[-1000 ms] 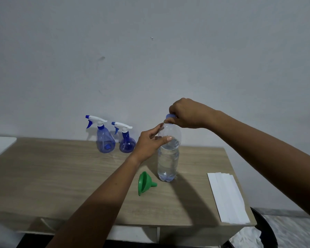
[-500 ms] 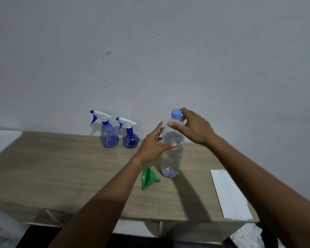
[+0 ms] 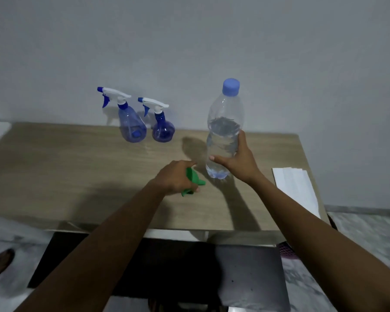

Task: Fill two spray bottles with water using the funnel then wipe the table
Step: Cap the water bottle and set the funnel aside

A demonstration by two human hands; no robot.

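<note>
The pale wood-grain desk [image 3: 54, 176] stood against a plain grey wall [image 3: 189, 41]. Near its far edge, left of the middle, two translucent blue plastic spray bottles stood upright side by side: the larger spray bottle [image 3: 131, 124] on the left and the smaller, rounder spray bottle [image 3: 163, 129] just beside it on the right, both with white trigger heads tipped in blue, nozzles pointing left.

Toward the right half of the desk stood the tall clear plastic water bottle [image 3: 223, 140], upright and partly full, its blue screw cap [image 3: 231, 86] still on. The right hand [image 3: 236, 161] was wrapped around the lower part of this bottle from the right side, fingers [image 3: 216, 158] curled round the front and the thumb up along the side, holding it while its base rested on the desk.

Just left of the bottle's base, the left hand [image 3: 178, 176] lay over the small green plastic funnel [image 3: 193, 180], fingers closed around its wide end; the spout stuck out to the right, near the bottle. The funnel seemed to lie on or just above the desk; which one could not be told.

A white folded paper towel [image 3: 295, 188] lay flat along the right edge of the desk, well apart from both hands.
</note>
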